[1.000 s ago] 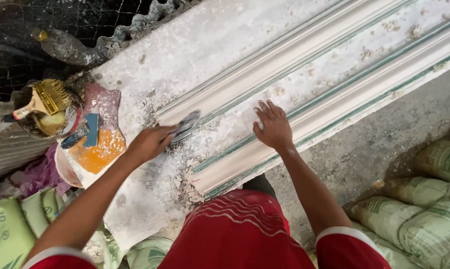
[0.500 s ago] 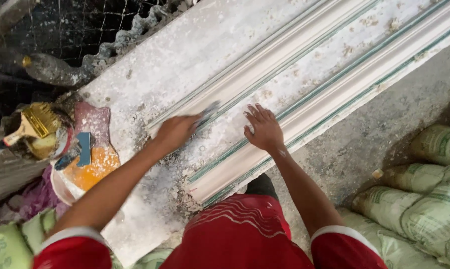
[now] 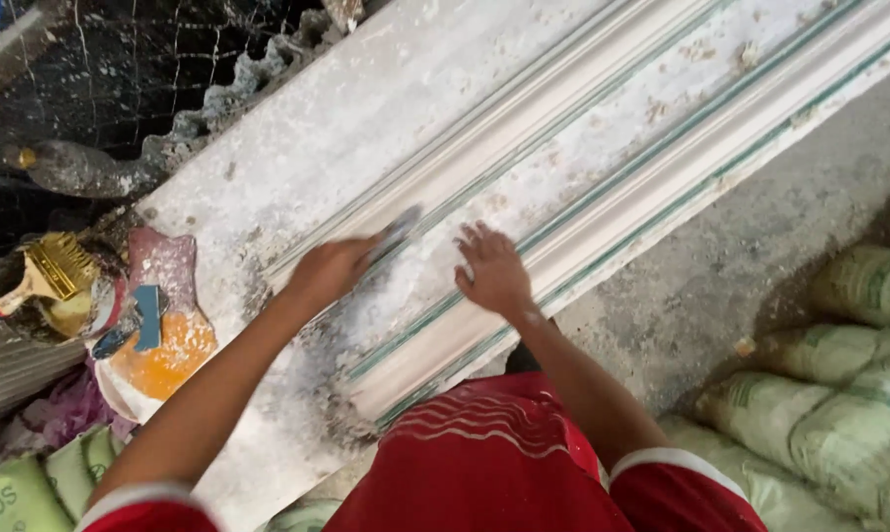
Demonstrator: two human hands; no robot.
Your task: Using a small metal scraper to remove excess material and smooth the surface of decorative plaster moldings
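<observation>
- Nearest the camera, the person's red shirt (image 3: 484, 463) with white sleeve trim fills the lower middle, both bare forearms reaching up and away from it.
- To the right, green and white woven sacks (image 3: 839, 404) lie stacked on the grey concrete floor (image 3: 721, 266).
- At lower left, more sacks (image 3: 31, 488) sit beside a cut plastic container (image 3: 154, 345) holding orange liquid, with a blue-handled tool resting in it.
- The left hand (image 3: 332, 271) is curled closed around a flat scraper blade (image 3: 398, 232), whose grey end pokes out past the fingers and lies against the plaster; the blade is blurred.
- The right hand (image 3: 492, 271) is spread wide, fingers fanned, palm pressed flat on the moulding, holding nothing.
- Both hands rest on a long white plaster cornice moulding (image 3: 603, 158), which runs diagonally from lower left to upper right along the bench (image 3: 297, 148), its ridges edged with thin green lines and its surface speckled with crumbs of plaster.
- Left of the container, a yellow-bristled brush (image 3: 51, 271) sits in a dirty pot.
- Farther back, a dusty bottle (image 3: 80, 167) lies on its side by a corrugated sheet edge (image 3: 238, 84).
- Beyond that, wire mesh (image 3: 120, 49) covers a dark space.
</observation>
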